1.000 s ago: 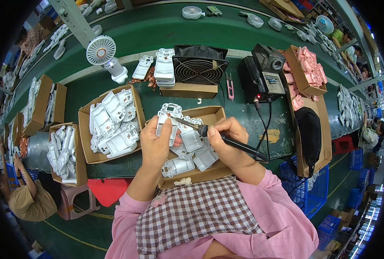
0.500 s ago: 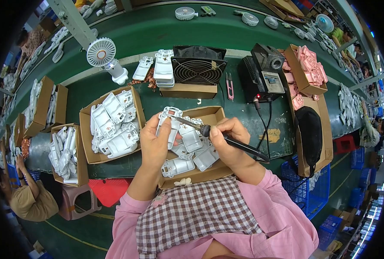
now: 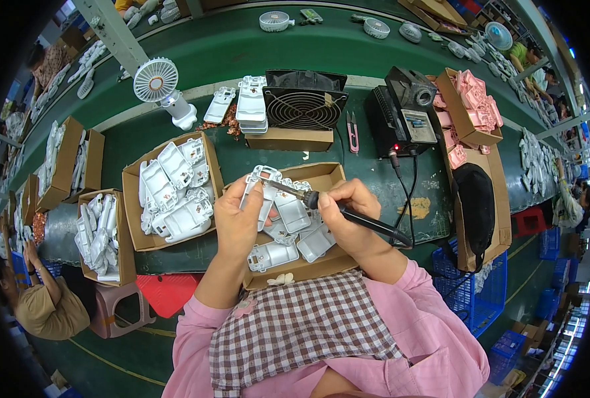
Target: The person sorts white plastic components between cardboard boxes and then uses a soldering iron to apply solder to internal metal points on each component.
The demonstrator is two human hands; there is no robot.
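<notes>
My left hand (image 3: 237, 213) is closed around a white plastic housing (image 3: 265, 174), holding it tilted up over an open cardboard box (image 3: 328, 176). In my right hand (image 3: 352, 211) is a soldering iron (image 3: 368, 222) with a black handle. Its metal tip reaches left to the upper part of the housing; whether it touches cannot be made out. Beneath my hands, more white housings (image 3: 288, 215) lie loose in the box. The iron's cord runs toward a black soldering station (image 3: 401, 126) with a red light, at the right.
Left of my hands stands a cardboard box (image 3: 135, 235) of white housings. A black fan (image 3: 305, 109), stacked housings (image 3: 250, 103) and a small white fan (image 3: 157, 83) stand behind. Pink snips (image 3: 352, 136) lie before the station. Pink parts (image 3: 477, 99) fill a box at right. Beyond runs a green conveyor (image 3: 222, 46).
Small fans on the far conveyor have shifted slightly left. My hands keep nearly the same place, with the iron's tip still at the housing.
</notes>
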